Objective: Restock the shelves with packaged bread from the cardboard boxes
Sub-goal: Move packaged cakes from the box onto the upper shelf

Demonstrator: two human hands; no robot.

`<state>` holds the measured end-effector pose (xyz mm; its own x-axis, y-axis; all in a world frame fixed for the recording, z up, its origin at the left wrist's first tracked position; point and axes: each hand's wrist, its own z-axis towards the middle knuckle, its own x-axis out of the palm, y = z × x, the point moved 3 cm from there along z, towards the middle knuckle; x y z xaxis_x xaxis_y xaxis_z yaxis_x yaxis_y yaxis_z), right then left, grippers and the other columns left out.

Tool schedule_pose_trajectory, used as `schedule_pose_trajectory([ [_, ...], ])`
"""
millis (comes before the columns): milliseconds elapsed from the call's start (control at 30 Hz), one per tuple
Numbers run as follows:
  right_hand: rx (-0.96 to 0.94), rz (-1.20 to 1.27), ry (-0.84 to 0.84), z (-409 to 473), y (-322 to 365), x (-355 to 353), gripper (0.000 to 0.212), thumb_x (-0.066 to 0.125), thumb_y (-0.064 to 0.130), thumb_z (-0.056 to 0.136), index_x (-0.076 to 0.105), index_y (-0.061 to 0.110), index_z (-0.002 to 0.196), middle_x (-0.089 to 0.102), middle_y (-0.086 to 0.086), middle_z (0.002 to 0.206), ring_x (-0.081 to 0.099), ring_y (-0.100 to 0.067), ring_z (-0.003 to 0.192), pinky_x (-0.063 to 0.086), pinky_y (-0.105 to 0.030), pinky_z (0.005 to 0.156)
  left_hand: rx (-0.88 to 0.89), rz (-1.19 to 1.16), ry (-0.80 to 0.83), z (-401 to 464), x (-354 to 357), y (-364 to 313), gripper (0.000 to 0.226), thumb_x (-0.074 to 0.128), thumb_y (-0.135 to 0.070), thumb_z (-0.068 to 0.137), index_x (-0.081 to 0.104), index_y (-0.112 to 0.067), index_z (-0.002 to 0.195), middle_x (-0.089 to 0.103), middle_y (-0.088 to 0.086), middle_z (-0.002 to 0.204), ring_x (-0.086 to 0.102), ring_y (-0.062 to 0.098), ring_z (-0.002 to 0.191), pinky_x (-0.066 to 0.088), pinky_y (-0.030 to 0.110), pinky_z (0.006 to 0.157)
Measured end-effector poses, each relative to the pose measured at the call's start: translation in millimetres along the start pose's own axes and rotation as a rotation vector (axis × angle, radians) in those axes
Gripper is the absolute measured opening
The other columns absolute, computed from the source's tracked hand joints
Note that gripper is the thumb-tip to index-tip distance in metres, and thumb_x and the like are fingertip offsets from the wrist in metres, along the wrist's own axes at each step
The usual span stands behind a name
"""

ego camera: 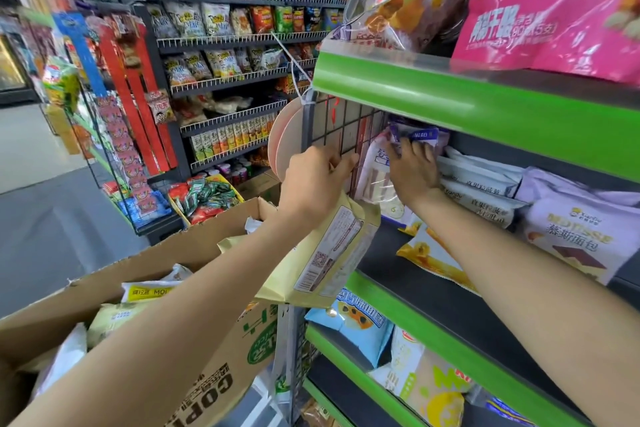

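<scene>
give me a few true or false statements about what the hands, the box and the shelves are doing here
1. The left hand holds a pale yellow bread packet. True.
2. The right hand rests inside the brown cardboard box. False: it reaches onto the middle shelf and touches the white and purple packets there.
3. The cardboard box is empty. False: pale yellow packets lie in it.
4. The shelf edges are green. True.
5. A large pink bag stands on the shelf above the right hand. True.

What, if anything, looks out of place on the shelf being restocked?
An orange-yellow packet lies flat near the front edge of the shelf, apart from the packages stacked further back.
</scene>
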<state>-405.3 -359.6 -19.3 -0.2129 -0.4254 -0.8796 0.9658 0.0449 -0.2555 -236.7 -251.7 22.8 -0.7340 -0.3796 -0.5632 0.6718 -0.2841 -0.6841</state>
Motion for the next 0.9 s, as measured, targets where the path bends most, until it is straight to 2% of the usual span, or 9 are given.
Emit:
schedule_pose_trajectory([
  [167,0.016,0.134,0.020,-1.3,-1.3,-15.5,0.074,0.048,0.000,0.085,0.019,0.023,0.150,0.016,-0.010,0.154,0.014,-0.032,0.143,0.003,-0.043,0.118,-0.013,-0.041,-0.022,3.9,-3.6,1.2,0.038,0.055,-0.036,0.093,0.066,-0.004,0.077,0.052,-0.001,0.056,0.046,0.014,0.051,0.037,0.025,0.050],
  [267,-0.006,0.321,-0.053,-14.6,0.3,-35.9,0.067,0.049,-0.003,0.086,0.033,0.025,0.144,0.016,-0.002,0.155,0.016,-0.033,0.142,0.019,-0.043,0.116,-0.033,-0.093,-0.024,6.1,-5.2,1.5,0.039,0.060,-0.036,0.090,0.065,0.000,0.077,0.058,0.007,0.063,0.049,0.020,0.059,0.040,0.028,0.057],
  [400,0.035,0.804,-0.041,-47.5,7.8,-60.1,0.043,0.051,0.021,0.095,0.045,0.021,0.138,0.036,-0.002,0.146,0.036,-0.022,0.134,0.035,-0.040,0.109,-0.069,-0.149,-0.021,4.8,-4.8,0.1,0.039,0.064,-0.036,0.087,0.059,-0.001,0.070,0.049,0.001,0.058,0.042,0.014,0.054,0.035,0.019,0.049],
  [500,0.058,1.172,0.049,-93.2,19.9,-81.7,0.041,0.050,0.038,0.094,0.048,0.024,0.134,0.052,0.001,0.134,0.048,-0.013,0.124,0.038,-0.036,0.106,-0.129,-0.200,-0.052,4.7,-6.4,-5.0,0.041,0.065,-0.038,0.086,0.049,-0.008,0.062,0.043,-0.004,0.054,0.035,0.008,0.050,0.032,0.013,0.044],
  [600,0.056,1.267,0.286,-132.3,38.4,-88.8,0.081,0.064,0.054,0.079,0.020,0.037,0.145,0.033,0.012,0.141,0.031,-0.003,0.128,0.027,-0.028,0.109,-0.171,-0.245,-0.063,3.9,-5.3,-13.2,0.050,0.066,-0.039,0.085,0.038,-0.014,0.051,0.039,-0.002,0.051,0.032,0.011,0.048,0.030,0.015,0.043],
  [700,0.205,1.281,0.247,-137.5,46.4,-87.5,0.115,0.081,0.047,0.063,0.000,0.045,0.144,0.031,0.007,0.136,0.035,-0.010,0.123,0.035,-0.030,0.102,-0.122,-0.304,-0.048,-1.1,0.9,-28.5,0.045,0.067,-0.042,0.083,0.050,-0.010,0.057,0.044,0.003,0.055,0.035,0.014,0.052,0.027,0.017,0.046],
  [800,0.297,1.537,0.121,-132.2,37.2,-80.7,0.096,0.083,0.020,0.066,0.023,0.040,0.138,0.052,0.006,0.124,0.055,-0.008,0.110,0.049,-0.033,0.094,-0.113,-0.517,0.084,-5.7,4.9,-35.6,0.039,0.064,-0.045,0.085,0.059,-0.012,0.064,0.053,-0.008,0.054,0.046,0.006,0.054,0.033,0.017,0.049],
  [867,0.398,1.884,0.148,-133.4,25.5,-70.4,0.070,0.076,0.008,0.071,0.043,0.029,0.129,0.066,0.005,0.107,0.067,-0.009,0.089,0.057,-0.031,0.078,-0.128,-0.738,0.280,-11.1,6.0,-36.4,0.032,0.053,-0.044,0.092,0.066,-0.015,0.085,0.068,-0.008,0.076,0.059,0.003,0.070,0.042,0.015,0.064],
  [900,0.457,2.080,0.191,-135.7,20.2,-68.1,0.057,0.073,0.012,0.070,0.054,0.022,0.123,0.070,0.000,0.099,0.070,-0.012,0.081,0.057,-0.031,0.073,-0.134,-0.728,0.365,-15.3,5.7,-34.6,0.030,0.049,-0.042,0.094,0.065,-0.016,0.096,0.069,-0.005,0.091,0.061,0.006,0.083,0.044,0.013,0.070],
])
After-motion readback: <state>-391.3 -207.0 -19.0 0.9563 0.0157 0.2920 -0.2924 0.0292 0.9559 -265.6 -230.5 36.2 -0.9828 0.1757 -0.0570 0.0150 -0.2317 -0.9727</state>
